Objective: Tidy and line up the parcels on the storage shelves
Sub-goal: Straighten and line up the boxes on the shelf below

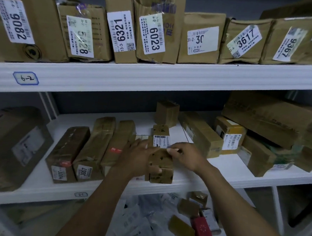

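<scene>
A long narrow brown parcel (162,134) with a white barcode label lies on the middle shelf (230,166), end toward me. My left hand (140,158) grips its near end from the left, thumb across the front face. My right hand (185,156) pinches the label's edge on top of the same parcel. To its left lie three long taped parcels (95,147) side by side, two labelled 3004 and 3007. The upper shelf (154,75) carries a row of upright cardboard parcels (151,31) with numbered labels.
A large box (16,145) stands at the left of the middle shelf. Several boxes (260,135) are piled loosely at the right, and a small box (167,113) sits at the back. Below, small parcels, bags and a red box (202,230) lie scattered.
</scene>
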The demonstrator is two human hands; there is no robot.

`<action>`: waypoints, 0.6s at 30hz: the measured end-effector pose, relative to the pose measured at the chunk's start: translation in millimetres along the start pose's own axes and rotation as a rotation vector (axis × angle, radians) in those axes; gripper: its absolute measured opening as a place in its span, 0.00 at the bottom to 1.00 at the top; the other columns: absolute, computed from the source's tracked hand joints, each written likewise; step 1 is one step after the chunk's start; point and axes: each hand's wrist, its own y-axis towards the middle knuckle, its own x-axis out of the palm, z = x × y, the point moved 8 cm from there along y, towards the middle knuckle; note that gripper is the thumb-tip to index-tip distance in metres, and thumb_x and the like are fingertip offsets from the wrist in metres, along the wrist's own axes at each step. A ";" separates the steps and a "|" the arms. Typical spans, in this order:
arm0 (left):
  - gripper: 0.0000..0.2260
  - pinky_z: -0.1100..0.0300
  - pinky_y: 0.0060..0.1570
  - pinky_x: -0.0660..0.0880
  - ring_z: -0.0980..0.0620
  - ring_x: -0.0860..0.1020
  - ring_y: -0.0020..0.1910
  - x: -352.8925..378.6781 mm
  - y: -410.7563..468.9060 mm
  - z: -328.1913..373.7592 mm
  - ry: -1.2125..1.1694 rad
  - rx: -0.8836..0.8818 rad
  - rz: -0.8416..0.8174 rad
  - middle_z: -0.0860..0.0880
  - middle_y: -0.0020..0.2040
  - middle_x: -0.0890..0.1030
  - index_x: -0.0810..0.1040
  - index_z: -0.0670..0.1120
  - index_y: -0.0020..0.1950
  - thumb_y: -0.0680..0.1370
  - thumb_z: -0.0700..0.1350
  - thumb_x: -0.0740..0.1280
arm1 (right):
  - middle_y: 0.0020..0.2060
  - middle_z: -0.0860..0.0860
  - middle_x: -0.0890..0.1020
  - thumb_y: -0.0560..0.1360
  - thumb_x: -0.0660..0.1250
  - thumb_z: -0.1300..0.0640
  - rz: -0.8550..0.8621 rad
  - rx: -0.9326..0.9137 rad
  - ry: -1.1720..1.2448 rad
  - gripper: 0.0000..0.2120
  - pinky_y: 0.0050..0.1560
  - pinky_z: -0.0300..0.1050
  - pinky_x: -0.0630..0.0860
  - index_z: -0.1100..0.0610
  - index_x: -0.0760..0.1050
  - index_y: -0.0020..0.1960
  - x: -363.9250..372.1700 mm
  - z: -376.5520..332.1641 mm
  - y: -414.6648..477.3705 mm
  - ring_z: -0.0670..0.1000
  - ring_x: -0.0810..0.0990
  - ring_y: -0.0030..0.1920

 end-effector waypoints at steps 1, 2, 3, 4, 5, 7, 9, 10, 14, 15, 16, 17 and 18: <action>0.37 0.44 0.73 0.54 0.45 0.52 0.77 1.7 1.5 1.0 0.013 -0.004 -0.012 0.51 0.79 0.52 0.55 0.62 0.77 0.72 0.69 0.63 | 0.57 0.48 0.82 0.79 0.62 0.44 0.055 0.006 -0.058 0.14 0.55 0.49 0.76 0.49 0.80 0.57 -7.4 2.4 6.0 0.48 0.78 0.52; 0.37 0.43 0.74 0.53 0.45 0.50 0.77 3.3 3.2 0.9 0.021 -0.010 -0.022 0.51 0.79 0.50 0.54 0.62 0.77 0.72 0.70 0.63 | 0.58 0.49 0.81 0.80 0.61 0.46 0.101 0.006 -0.124 0.14 0.54 0.48 0.76 0.49 0.79 0.59 -12.6 4.5 12.5 0.49 0.78 0.54; 0.37 0.43 0.74 0.52 0.45 0.49 0.77 4.5 5.4 -0.4 0.021 -0.014 -0.029 0.51 0.80 0.49 0.54 0.62 0.77 0.71 0.71 0.62 | 0.60 0.50 0.80 0.80 0.60 0.46 0.133 0.007 -0.182 0.15 0.54 0.48 0.75 0.50 0.77 0.62 -15.1 6.9 19.4 0.51 0.78 0.56; 0.37 0.44 0.74 0.51 0.46 0.48 0.78 3.7 7.1 -0.5 0.015 -0.010 -0.032 0.51 0.80 0.49 0.54 0.62 0.77 0.71 0.71 0.62 | 0.61 0.52 0.79 0.80 0.60 0.47 0.152 0.003 -0.218 0.15 0.55 0.48 0.74 0.51 0.76 0.63 -15.9 8.2 26.9 0.52 0.77 0.58; 0.37 0.46 0.75 0.50 0.47 0.48 0.78 2.4 8.9 -0.1 0.009 -0.002 -0.037 0.52 0.80 0.49 0.54 0.62 0.77 0.71 0.71 0.62 | 0.62 0.53 0.78 0.80 0.60 0.47 0.161 -0.009 -0.244 0.17 0.56 0.48 0.73 0.53 0.75 0.64 -14.3 9.5 35.4 0.53 0.76 0.59; 0.37 0.51 0.74 0.48 0.50 0.48 0.77 -2.8 12.1 1.5 0.013 0.008 -0.027 0.52 0.79 0.50 0.56 0.61 0.77 0.72 0.71 0.62 | 0.65 0.54 0.75 0.80 0.59 0.45 0.156 -0.037 -0.298 0.20 0.60 0.50 0.71 0.54 0.71 0.67 -7.8 12.9 55.5 0.54 0.73 0.63; 0.36 0.52 0.74 0.49 0.50 0.48 0.78 -7.0 18.2 -1.6 -0.008 -0.017 0.000 0.52 0.79 0.51 0.57 0.62 0.76 0.71 0.71 0.62 | 0.71 0.55 0.68 0.81 0.57 0.44 0.150 -0.044 -0.337 0.25 0.67 0.51 0.65 0.54 0.65 0.73 -3.0 18.2 79.0 0.56 0.67 0.70; 0.36 0.51 0.74 0.50 0.50 0.47 0.78 -6.8 22.2 -4.7 -0.025 -0.035 0.010 0.53 0.79 0.51 0.57 0.63 0.76 0.71 0.71 0.62 | 0.74 0.55 0.65 0.81 0.56 0.43 0.150 -0.046 -0.344 0.27 0.69 0.51 0.62 0.54 0.61 0.75 -1.5 21.2 90.9 0.57 0.63 0.72; 0.34 0.50 0.75 0.49 0.50 0.46 0.78 2.6 36.1 -10.3 -0.033 -0.064 -0.016 0.53 0.79 0.50 0.56 0.66 0.75 0.71 0.72 0.61 | 0.74 0.57 0.63 0.81 0.50 0.40 0.200 -0.101 -0.386 0.29 0.69 0.53 0.61 0.54 0.57 0.77 2.0 33.2 134.4 0.59 0.64 0.71; 0.34 0.50 0.76 0.48 0.51 0.46 0.78 4.0 38.0 -9.5 -0.035 -0.062 -0.022 0.54 0.79 0.49 0.56 0.66 0.75 0.71 0.71 0.61 | 0.75 0.56 0.61 0.81 0.49 0.40 0.230 -0.128 -0.400 0.29 0.70 0.55 0.61 0.53 0.54 0.78 1.0 35.3 143.3 0.59 0.62 0.72; 0.33 0.50 0.76 0.48 0.52 0.45 0.78 4.3 39.7 -8.1 -0.038 -0.056 -0.024 0.55 0.79 0.49 0.57 0.66 0.75 0.72 0.70 0.62 | 0.77 0.55 0.57 0.81 0.49 0.40 0.255 -0.150 -0.410 0.30 0.72 0.56 0.58 0.52 0.51 0.78 -0.2 38.5 152.3 0.59 0.58 0.75; 0.33 0.51 0.76 0.47 0.52 0.45 0.78 4.6 41.2 -7.5 -0.045 -0.051 -0.028 0.57 0.79 0.48 0.57 0.67 0.74 0.72 0.69 0.63 | 0.78 0.53 0.51 0.81 0.48 0.39 0.264 -0.165 -0.419 0.31 0.74 0.56 0.54 0.51 0.47 0.79 -1.1 42.6 161.3 0.58 0.51 0.77; 0.32 0.51 0.76 0.47 0.53 0.44 0.77 5.0 42.8 -8.0 -0.057 -0.050 -0.030 0.58 0.79 0.48 0.57 0.68 0.74 0.72 0.69 0.63 | 0.79 0.51 0.46 0.81 0.47 0.39 0.259 -0.172 -0.430 0.31 0.76 0.56 0.47 0.50 0.43 0.79 -1.9 47.4 170.3 0.56 0.44 0.78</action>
